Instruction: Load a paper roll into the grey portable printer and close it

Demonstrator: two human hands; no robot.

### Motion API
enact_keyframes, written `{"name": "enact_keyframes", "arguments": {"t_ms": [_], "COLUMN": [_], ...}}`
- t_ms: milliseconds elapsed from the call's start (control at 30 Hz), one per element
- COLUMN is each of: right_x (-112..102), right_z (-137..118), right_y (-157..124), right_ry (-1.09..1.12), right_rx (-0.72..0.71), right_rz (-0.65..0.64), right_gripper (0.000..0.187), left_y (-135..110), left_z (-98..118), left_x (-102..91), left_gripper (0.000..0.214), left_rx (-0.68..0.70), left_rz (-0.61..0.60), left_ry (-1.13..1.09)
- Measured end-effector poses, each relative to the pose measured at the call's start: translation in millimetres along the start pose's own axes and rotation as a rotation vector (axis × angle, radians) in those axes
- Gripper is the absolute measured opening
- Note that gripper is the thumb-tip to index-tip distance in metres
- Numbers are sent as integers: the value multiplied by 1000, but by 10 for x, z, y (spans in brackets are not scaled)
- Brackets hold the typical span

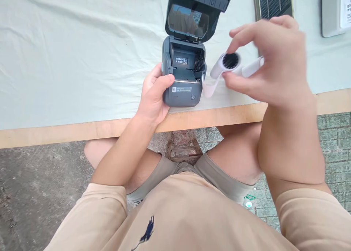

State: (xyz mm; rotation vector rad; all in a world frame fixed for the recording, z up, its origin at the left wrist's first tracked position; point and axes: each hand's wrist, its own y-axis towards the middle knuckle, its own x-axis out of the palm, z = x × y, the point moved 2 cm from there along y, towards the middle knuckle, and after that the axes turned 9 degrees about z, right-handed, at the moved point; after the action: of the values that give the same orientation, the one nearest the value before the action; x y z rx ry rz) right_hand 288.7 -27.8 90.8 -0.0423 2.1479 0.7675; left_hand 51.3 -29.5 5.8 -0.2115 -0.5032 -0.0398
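Observation:
A dark blue-grey label printer (184, 95) stands near the table's front edge. Its lid (192, 22) is swung up and back, so the hollow paper bay shows. My left hand (156, 94) grips the printer's left side, thumb over the front corner. Right of the printer, my right hand (270, 59) pinches a small roll of white label paper (218, 66) between thumb and finger. The roll has a black core, and a loose strip of paper (210, 89) hangs from it beside the printer. A white cylindrical piece (253, 66) shows by my right palm; its kind is unclear.
A pale cloth (82, 61) covers the table, whose bare wooden edge (192, 120) runs along my side. At the back right lie a dark ribbed panel (275, 2) and a grey-white box-like object (331, 13). A wooden stool (183, 152) shows below, between my legs.

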Motion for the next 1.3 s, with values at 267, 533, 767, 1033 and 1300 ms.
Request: {"name": "enact_keyframes", "arguments": {"t_ms": [267,533,767,1033,1300], "right_x": [191,484,580,586,605], "right_z": [-492,-500,-391,-538,-448], "right_y": [23,200,177,92,15], "right_ry": [427,-124,28,-219,-261], "right_rx": [110,70,60,-36,17], "right_rz": [-151,6,-15,-32,-131], "right_gripper": [27,29,29,29,33], "left_y": [5,-3,-11,-29,21], "left_z": [-38,-22,-19,-15,-53], "left_x": [3,27,32,47,-44], "left_gripper": [34,35,31,29,79], "left_rx": [1,-19,-38,-57,3], "left_rz": [-38,-69,-61,-53,-98], "left_ry": [-11,-42,-73,-66,70]}}
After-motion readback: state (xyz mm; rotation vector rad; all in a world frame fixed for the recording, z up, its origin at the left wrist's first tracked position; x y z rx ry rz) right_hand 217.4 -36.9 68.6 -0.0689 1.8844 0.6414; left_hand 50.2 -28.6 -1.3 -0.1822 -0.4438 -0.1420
